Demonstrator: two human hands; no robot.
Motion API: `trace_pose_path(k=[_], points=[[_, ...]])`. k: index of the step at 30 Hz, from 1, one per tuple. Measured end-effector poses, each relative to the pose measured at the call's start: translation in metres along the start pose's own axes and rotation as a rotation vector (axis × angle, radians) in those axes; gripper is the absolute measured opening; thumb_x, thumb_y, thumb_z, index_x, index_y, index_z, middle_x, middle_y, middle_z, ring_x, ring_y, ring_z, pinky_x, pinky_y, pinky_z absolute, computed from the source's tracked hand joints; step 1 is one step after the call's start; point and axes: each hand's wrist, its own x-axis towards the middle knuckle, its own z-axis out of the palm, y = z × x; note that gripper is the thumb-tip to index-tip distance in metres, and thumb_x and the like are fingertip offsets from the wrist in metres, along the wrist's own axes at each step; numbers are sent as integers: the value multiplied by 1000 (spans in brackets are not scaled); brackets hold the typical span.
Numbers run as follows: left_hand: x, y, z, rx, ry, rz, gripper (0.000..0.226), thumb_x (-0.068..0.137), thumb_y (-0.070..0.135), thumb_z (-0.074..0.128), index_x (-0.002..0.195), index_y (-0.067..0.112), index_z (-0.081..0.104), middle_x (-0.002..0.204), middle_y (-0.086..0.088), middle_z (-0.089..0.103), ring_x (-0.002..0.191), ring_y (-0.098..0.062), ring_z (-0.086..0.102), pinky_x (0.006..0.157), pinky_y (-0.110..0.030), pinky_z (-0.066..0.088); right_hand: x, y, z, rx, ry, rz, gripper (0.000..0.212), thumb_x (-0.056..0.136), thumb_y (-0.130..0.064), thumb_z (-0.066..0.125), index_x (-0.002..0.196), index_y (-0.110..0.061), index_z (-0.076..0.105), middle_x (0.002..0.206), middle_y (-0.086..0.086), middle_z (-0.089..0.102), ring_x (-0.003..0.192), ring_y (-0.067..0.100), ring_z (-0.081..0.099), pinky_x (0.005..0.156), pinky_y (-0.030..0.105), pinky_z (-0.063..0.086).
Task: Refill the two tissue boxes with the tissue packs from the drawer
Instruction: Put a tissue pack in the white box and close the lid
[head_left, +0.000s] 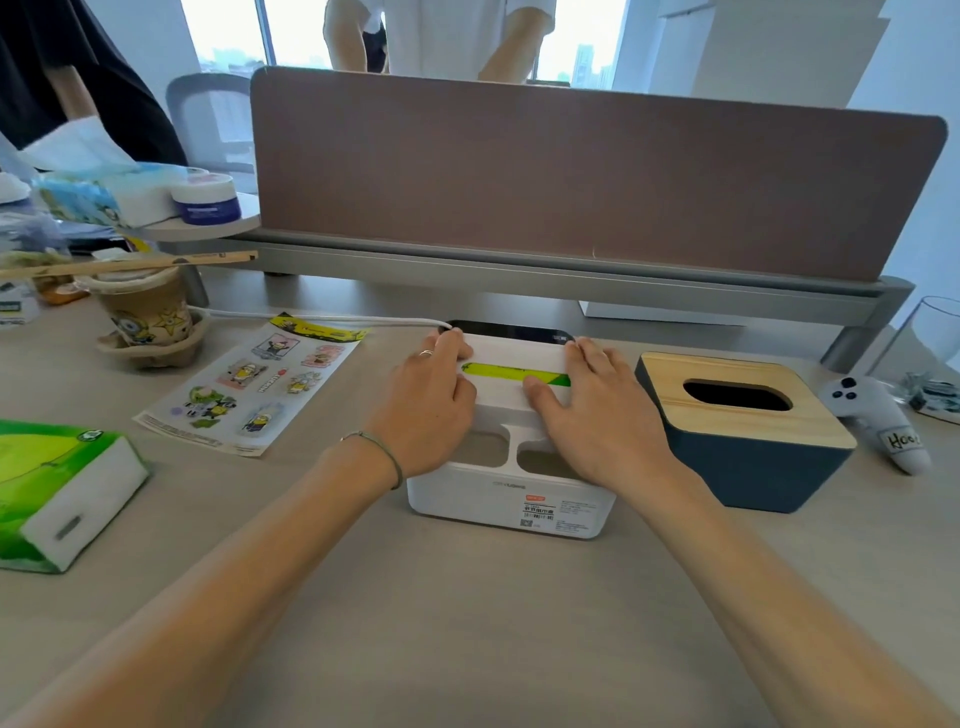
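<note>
A white tissue box (511, 499) stands at the middle of the desk, and green tissue-pack wrapping shows through the slot in its white lid (511, 402). My left hand (428, 400) lies flat on the lid's left side. My right hand (592, 410) lies flat on its right side, thumb by the slot. A dark blue tissue box with a wooden lid (748, 441) stands just to the right; its oval opening looks dark. A green tissue pack (57, 493) lies at the desk's left edge.
A sticker sheet (254, 384) and a paper cup (145, 312) with chopsticks across it sit left of the white box. A white game controller (878, 415) and a glass (935, 332) are far right. A brown divider panel (571, 182) closes the back. People stand behind it.
</note>
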Motion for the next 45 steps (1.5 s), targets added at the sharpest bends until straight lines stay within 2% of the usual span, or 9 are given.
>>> trace_pose_path(k=[3,6,10,14,20,27,35,41,45], points=[[-2,2,1,-17,-22,-15,35,103,15,40,138,12,44,139,-6,55,99,-20,55,81,-25,36,0,-1,-1,76,-13,9,76,97,-64,33,158,-20,21,168,0,13,153,25,15,121,41,19],[-5,-2,1,-195,49,-84,37,103,13,43,138,20,47,139,0,56,90,-15,58,75,-24,41,-12,-2,-12,455,18,65,71,100,-43,50,159,-28,13,168,-9,1,153,16,13,113,27,18],[-18,-10,5,-843,127,-417,34,106,22,43,139,20,50,125,-1,62,99,-11,61,85,-24,51,-44,-4,-15,1091,-7,280,59,103,-26,49,152,-45,20,124,-25,52,110,2,51,92,24,39],[-30,-8,16,-1191,55,-616,42,106,40,40,127,18,68,117,-13,75,106,-32,72,95,-48,57,-63,-3,4,1264,12,413,31,103,-30,43,127,-44,57,119,-9,64,112,14,55,104,43,39],[-12,-16,0,-1212,61,-535,36,107,39,38,114,28,72,107,-5,79,95,-26,73,91,-47,57,-48,-13,3,1314,0,376,34,103,-30,41,129,-45,57,120,-6,68,114,20,60,103,48,47],[35,-51,-21,-1208,105,-521,39,108,37,34,141,39,55,120,4,75,100,-20,73,76,-37,61,11,-46,5,1392,-83,352,26,102,-37,41,118,-48,58,114,-3,71,108,27,65,99,57,49],[67,-91,-7,-1219,165,-555,36,108,33,34,134,39,59,132,-6,69,121,-33,64,105,-57,49,60,-55,33,1406,-100,361,26,103,-33,40,114,-44,61,112,-4,72,107,23,66,95,47,51],[70,-102,5,-1149,206,-562,37,106,36,37,130,42,64,128,-2,72,119,-30,67,103,-55,51,66,-49,49,1390,-63,339,34,105,-31,39,134,-38,55,117,-6,71,103,15,66,74,30,50],[66,-95,0,-903,289,-506,40,97,41,47,133,35,64,134,5,66,125,-20,60,113,-48,43,66,-51,46,1361,-32,325,43,105,-34,39,148,-36,42,132,-5,63,113,15,62,90,35,52]])
